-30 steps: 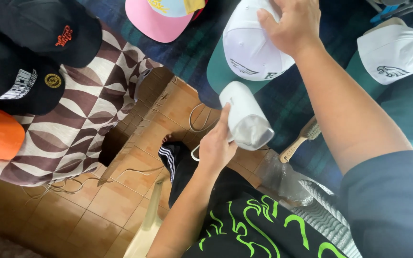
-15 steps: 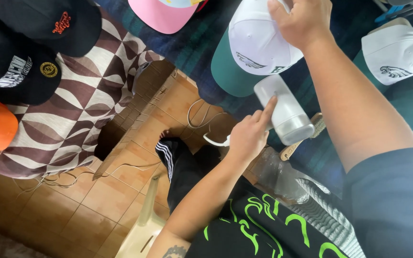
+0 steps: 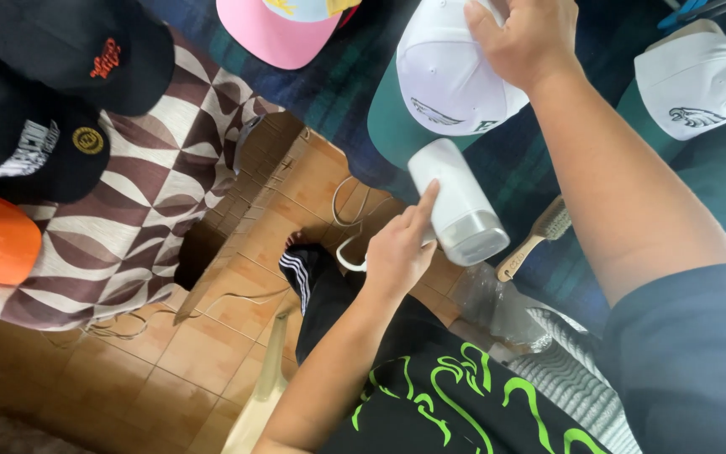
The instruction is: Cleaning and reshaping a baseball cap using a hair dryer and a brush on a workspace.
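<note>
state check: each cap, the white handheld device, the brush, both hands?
White and green cap: gripped at the crown by right hand.
White handheld device: corded, held by left hand.
Second white cap: lying untouched.
Pink cap: lying untouched.
Wooden brush: lying flat, unheld.

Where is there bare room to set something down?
Bare dark plaid cloth lies between the held white cap and the second white cap, above the brush. The patterned cloth is crowded with black caps.
</note>
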